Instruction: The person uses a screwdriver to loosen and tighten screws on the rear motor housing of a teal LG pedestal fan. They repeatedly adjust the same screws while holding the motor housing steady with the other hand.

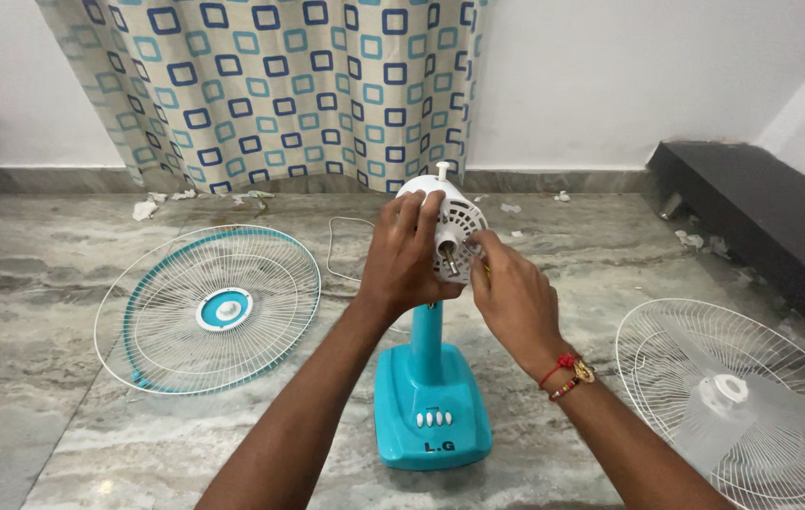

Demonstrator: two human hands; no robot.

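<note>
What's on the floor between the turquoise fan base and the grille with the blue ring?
In the head view, only bare marble floor lies between the fan base and the blue-ringed grille; the left forearm passes above it.

Two bare forearms in view, no sleeves, no gloves. Left hand (402, 260): no rings, no watch, wrist bare. Right hand (514, 300): wrist carries red thread band (558, 366) plus beaded bracelet (574, 380) with gold-coloured round charm, at 4 o'clock from hand. Nails short, unpainted.

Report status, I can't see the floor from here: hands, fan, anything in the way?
Left hand grips white motor housing. Right hand pinching at motor shaft. Front grille and rear grille with blade lie aside, clear.
</note>
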